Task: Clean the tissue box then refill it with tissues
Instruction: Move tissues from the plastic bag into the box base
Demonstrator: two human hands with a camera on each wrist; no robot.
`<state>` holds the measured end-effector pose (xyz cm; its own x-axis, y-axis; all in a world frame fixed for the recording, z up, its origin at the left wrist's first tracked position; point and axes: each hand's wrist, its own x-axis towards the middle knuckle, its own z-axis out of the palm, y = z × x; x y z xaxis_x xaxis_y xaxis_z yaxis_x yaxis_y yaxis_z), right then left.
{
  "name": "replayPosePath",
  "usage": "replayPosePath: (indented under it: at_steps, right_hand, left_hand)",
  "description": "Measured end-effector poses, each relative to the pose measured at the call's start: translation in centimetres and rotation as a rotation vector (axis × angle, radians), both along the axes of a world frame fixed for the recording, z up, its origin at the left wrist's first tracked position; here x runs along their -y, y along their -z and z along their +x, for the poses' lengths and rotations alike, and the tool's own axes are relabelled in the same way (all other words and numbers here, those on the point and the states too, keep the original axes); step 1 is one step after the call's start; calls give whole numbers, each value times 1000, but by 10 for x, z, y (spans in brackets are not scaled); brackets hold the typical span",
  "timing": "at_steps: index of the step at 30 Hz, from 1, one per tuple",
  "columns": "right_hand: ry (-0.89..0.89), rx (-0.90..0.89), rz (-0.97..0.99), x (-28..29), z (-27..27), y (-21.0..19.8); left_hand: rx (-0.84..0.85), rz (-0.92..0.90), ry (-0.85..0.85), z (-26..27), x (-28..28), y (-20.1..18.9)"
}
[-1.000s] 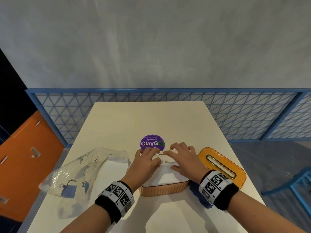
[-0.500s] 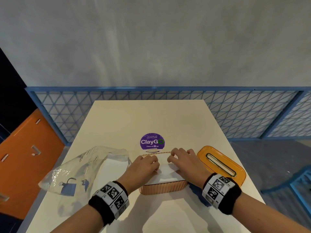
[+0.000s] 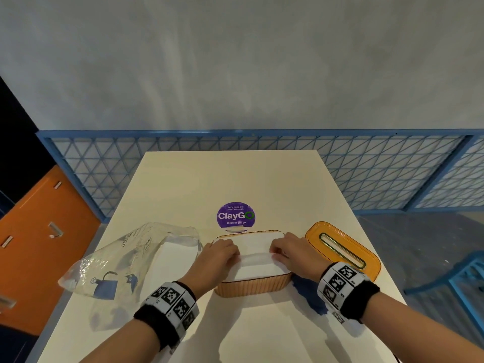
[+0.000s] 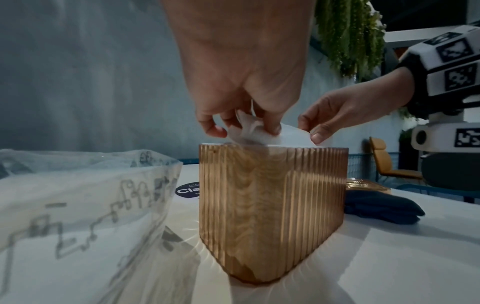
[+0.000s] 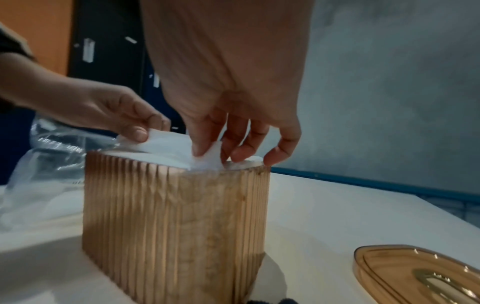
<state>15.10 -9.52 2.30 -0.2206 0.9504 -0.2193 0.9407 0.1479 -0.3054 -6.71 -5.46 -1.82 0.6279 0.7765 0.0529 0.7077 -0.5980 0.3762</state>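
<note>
**Top Tissue Coming Up, Lid Still Off**

The refill is looking nearly done. The ribbed amber tissue box (image 3: 252,285) is standing near the front middle of the table (image 3: 235,176), and a white stack of tissues (image 3: 258,269) is filling it to the rim. Both hands are working over the open top: the left hand (image 3: 218,260) is pinching the top tissue (image 4: 262,134) between its thumb and curled fingers (image 4: 213,128), and the right hand (image 3: 296,256) is pinching the same sheet at its other end — its fingers (image 5: 205,144) are bent down onto the paper, lifting a fold clear of the stack.

Judging by the layout, the cleaning is already behind: a dark blue cloth (image 4: 381,205) is lying crumpled on the table just beside the box, under the right wrist. What seems to be left is drawing that sheet up and fitting the lid (image 3: 343,248), which is lying flat to the right of the box, slot upward.

Counting up: one box, one lid, one cloth, one clear plastic bag (image 3: 117,260) lying to the left — white tissues are showing inside it — and one purple sticker (image 3: 235,214) on the table behind the box.
</note>
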Motion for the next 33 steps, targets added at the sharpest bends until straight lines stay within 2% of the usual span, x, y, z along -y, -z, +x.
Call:
replayPosePath:
  at_steps: [3,8,10,15,18,21,24,29,31,33]
  right_hand:
    - [95,-70,-50,-8,3,3]
    - [208,-166,-66,-18,4,10]
    - [228,-170,-56,-20,3,12]
    - [217,-93,-9,-16,-2,13]
    - [205,-53,33,-14,-3,14]
    - [198,-34,40,-14,-4,15]
    - [197,-16,51,-14,-4,17]
    - [213,-11,69,-14,-5,21]
    - [215,-2,139,-12,-3,24]
    - [181,60,297,-7,-2,26]
  left_hand:
    - [117,-93,-121,3,-4,0]
    - [103,-75,-218,7,-3,1]
    - [45,-43,-232,7,-2,3]
    - [-185,209,-250,12,6,-4]
    - [-181,271,-146,25,23,4]
    - [-252,264,-50,33,45,8]
    - [-306,58,-73,33,52,13]
    - [-337,-41,-132,36,59,19]
    - [-385,-61,-166,38,62,18]
    - [-359,-41,-192,42,62,19]
